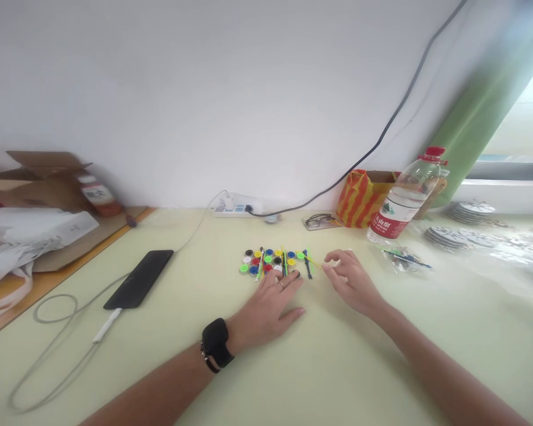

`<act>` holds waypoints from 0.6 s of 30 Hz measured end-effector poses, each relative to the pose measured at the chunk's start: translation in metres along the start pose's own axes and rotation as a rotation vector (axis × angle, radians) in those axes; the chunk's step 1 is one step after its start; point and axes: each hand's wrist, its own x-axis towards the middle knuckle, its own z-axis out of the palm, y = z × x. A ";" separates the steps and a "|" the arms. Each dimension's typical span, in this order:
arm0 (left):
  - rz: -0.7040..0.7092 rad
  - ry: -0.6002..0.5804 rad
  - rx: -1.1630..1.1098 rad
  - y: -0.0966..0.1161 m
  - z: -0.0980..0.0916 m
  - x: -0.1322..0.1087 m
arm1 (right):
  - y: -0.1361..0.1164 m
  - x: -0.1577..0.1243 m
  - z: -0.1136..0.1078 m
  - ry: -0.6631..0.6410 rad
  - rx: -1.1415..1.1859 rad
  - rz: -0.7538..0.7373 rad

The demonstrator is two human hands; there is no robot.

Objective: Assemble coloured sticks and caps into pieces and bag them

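Note:
Small coloured round pieces [257,254] lie grouped in rows on the pale table, with thin plastic sticks [285,260] laid upright across them. My left hand [270,310] rests over the near edge of the group, fingers stretched out and thumb apart; its fingertips hide some pieces. Just right of the group, my right hand [350,281] pinches the end of a thin yellow stick [317,263]. The stick's other end reaches a dark blue stick [308,264] beside a bright green round piece [300,255].
A charging black phone [140,279] and its cable lie left. Behind are a power strip [237,207] and glasses [320,220]. To the right stand a striped bag [359,198], a large water bottle [402,201], a small clear packet [406,259] and stacked white discs [446,236].

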 end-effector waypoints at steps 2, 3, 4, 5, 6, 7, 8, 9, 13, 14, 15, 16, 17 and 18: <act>0.046 -0.001 -0.027 0.002 0.000 0.000 | -0.002 0.000 0.001 0.020 0.036 0.017; 0.067 -0.002 -0.043 0.003 0.000 -0.001 | -0.002 0.000 0.001 0.040 0.052 0.031; 0.081 -0.002 -0.056 0.004 0.000 -0.001 | -0.003 -0.001 0.000 0.066 0.066 0.047; 0.086 0.000 -0.063 0.005 0.001 -0.001 | -0.003 -0.002 -0.001 0.096 0.080 0.063; 0.082 0.003 -0.064 0.005 0.001 -0.002 | -0.004 -0.003 -0.003 0.128 0.097 0.083; 0.073 0.003 -0.058 0.006 0.001 -0.002 | -0.005 -0.004 -0.004 0.163 0.117 0.107; 0.065 0.002 -0.049 0.006 0.001 -0.002 | -0.006 -0.005 -0.006 0.198 0.140 0.131; 0.059 -0.004 -0.041 0.006 0.001 -0.002 | -0.007 -0.006 -0.007 0.228 0.161 0.153; 0.088 0.002 -0.048 0.005 0.001 0.000 | -0.011 -0.008 -0.006 0.274 0.208 0.151; 0.104 0.016 -0.059 0.005 0.001 0.000 | -0.012 -0.008 -0.004 0.264 0.208 0.129; 0.119 0.029 -0.071 0.005 0.001 0.000 | -0.013 -0.007 -0.002 0.249 0.201 0.104; 0.130 0.039 -0.082 0.005 0.001 0.001 | -0.013 -0.006 0.001 0.232 0.186 0.079; 0.136 0.044 -0.089 0.005 0.002 0.001 | -0.013 -0.006 0.004 0.216 0.164 0.058; 0.136 0.047 -0.092 0.004 0.002 0.001 | -0.012 -0.006 0.006 0.203 0.140 0.042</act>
